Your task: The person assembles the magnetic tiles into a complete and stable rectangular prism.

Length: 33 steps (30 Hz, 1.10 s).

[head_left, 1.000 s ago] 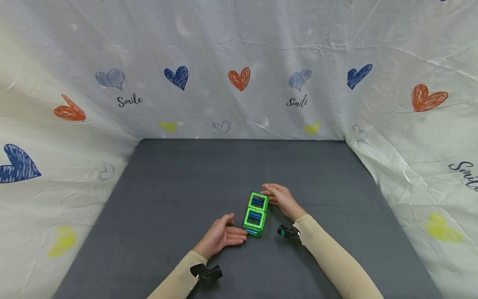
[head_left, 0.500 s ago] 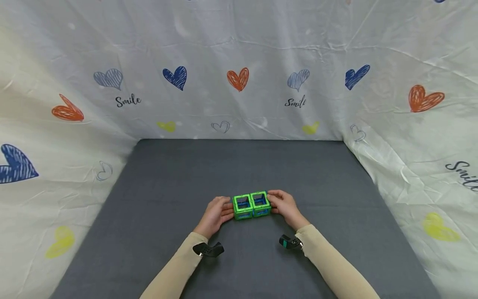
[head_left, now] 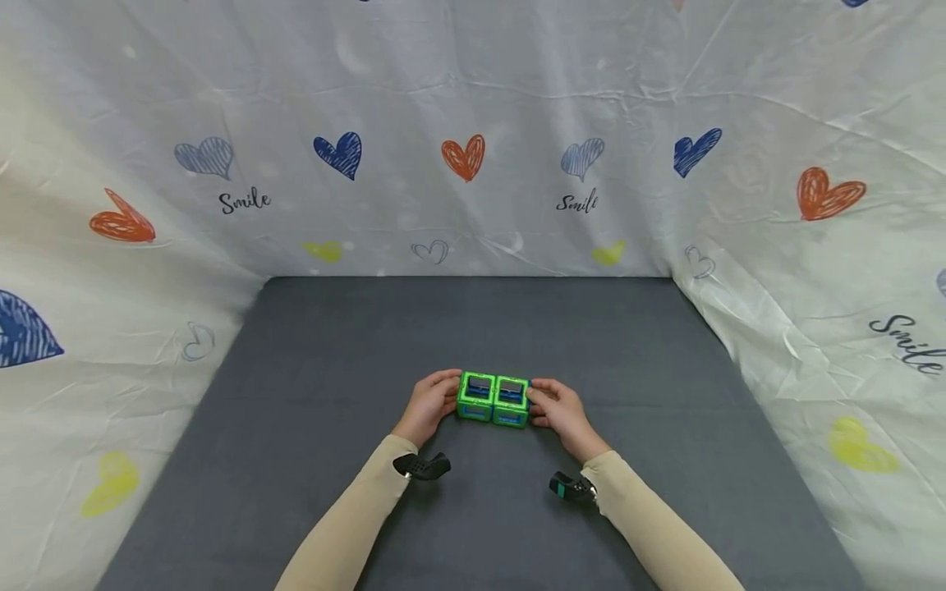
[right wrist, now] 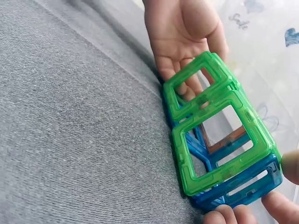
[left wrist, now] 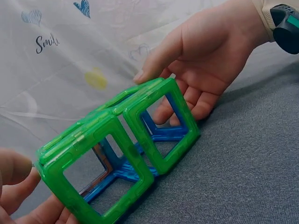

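Two joined cubes of magnetic tiles point(head_left: 493, 400) rest side by side on the dark cloth, framed in green and blue. Through the openings in the right wrist view, a reddish-brown tile edge point(right wrist: 227, 139) shows at the back. At the left end, my left hand point(head_left: 430, 404) holds the block, its thumb at the upper corner and its fingers lower down. My right hand point(head_left: 563, 414) holds the opposite end; in the left wrist view its thumb point(left wrist: 156, 63) lies at the top edge and its fingers bend behind the end tile. Some fingertips are hidden by the frames.
A dark grey cloth point(head_left: 355, 345) covers the table. White curtain point(head_left: 399, 98) printed with hearts and "Smile" hangs behind and at both sides. Each wrist carries a black band point(head_left: 423, 467) over a beige sleeve point(head_left: 355, 509).
The block has turned from lengthwise to crosswise between my hands, then shifted slightly away from me. My left hand has moved forward to the block's left end; my right hand stays at the right.
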{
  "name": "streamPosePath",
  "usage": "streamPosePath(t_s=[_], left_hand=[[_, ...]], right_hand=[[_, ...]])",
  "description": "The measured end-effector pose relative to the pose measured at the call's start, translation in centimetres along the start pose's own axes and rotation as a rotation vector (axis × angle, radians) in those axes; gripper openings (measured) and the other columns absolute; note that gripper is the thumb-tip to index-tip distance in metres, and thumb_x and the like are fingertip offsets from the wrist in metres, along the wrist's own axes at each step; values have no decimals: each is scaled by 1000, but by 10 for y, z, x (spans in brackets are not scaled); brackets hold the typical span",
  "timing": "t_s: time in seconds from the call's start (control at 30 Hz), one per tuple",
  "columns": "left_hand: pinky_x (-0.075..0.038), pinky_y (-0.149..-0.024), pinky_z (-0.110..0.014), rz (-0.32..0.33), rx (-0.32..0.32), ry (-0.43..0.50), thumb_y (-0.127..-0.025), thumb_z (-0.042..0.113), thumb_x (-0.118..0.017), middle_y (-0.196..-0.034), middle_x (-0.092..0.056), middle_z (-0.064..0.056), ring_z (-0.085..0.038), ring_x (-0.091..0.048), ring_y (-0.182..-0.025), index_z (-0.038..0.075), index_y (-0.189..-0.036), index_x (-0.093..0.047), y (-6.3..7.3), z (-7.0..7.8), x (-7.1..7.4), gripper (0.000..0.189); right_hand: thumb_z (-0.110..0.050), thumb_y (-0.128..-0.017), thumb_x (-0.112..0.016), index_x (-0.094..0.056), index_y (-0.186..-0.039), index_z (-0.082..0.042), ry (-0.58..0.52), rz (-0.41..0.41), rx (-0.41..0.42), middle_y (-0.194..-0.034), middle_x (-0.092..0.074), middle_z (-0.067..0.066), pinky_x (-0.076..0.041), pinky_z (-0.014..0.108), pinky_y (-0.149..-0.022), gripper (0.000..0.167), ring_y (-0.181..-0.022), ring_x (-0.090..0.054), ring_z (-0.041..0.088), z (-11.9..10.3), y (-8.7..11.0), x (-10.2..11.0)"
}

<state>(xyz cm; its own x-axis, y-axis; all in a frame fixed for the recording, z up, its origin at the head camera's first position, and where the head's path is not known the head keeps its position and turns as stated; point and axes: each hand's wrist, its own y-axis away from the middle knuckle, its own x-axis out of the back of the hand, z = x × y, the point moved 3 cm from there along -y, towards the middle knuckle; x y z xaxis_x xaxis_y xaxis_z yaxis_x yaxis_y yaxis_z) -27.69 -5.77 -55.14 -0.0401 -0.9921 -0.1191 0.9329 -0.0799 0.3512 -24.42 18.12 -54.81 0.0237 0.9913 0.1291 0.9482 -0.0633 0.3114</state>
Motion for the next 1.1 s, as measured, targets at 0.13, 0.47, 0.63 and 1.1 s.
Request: streamPosePath(t_s=[0.13, 0.47, 0.63, 1.1], left_hand=[[-54, -72, -24, 5, -5, 11, -103, 16, -58, -103, -72, -3, -9, -65, -83, 3, -136, -62, -2, 0, 0, 36], [-53, -72, -24, 33, 0, 8, -102, 16, -60, -104, -71, -2, -10, -65, -85, 5, -134, -65, -3, -2, 1, 34], [-53, -73, -24, 34, -3, 0, -102, 16, -60, -107, -71, -4, -10, -65, -87, 5, -134, -64, -3, -3, 1, 34], [-53, -77, -24, 24, -31, -7, -104, 16, -58, -110, -71, -4, -7, -64, -87, 0, -137, -61, 2, -7, -1, 37]], right_hand=[[-22, -102, -61, -58, -139, -2, -2, 13, 3, -112, -69, 10, -56, 25, -69, 42, -79, -64, 9, -2, -2, 0], [-22, -101, -61, -59, -138, 0, -13, 25, 3, -119, -69, 15, -57, 25, -73, 43, -83, -65, 7, -4, -8, -3], [-22, -101, -62, -59, -137, 1, -17, 31, 0, -119, -69, 15, -56, 24, -74, 43, -83, -65, 7, -3, -10, -3], [-23, -100, -64, -60, -133, 4, -30, 46, 25, -114, -69, 11, -56, 23, -76, 43, -82, -64, 5, -2, -9, -2]])
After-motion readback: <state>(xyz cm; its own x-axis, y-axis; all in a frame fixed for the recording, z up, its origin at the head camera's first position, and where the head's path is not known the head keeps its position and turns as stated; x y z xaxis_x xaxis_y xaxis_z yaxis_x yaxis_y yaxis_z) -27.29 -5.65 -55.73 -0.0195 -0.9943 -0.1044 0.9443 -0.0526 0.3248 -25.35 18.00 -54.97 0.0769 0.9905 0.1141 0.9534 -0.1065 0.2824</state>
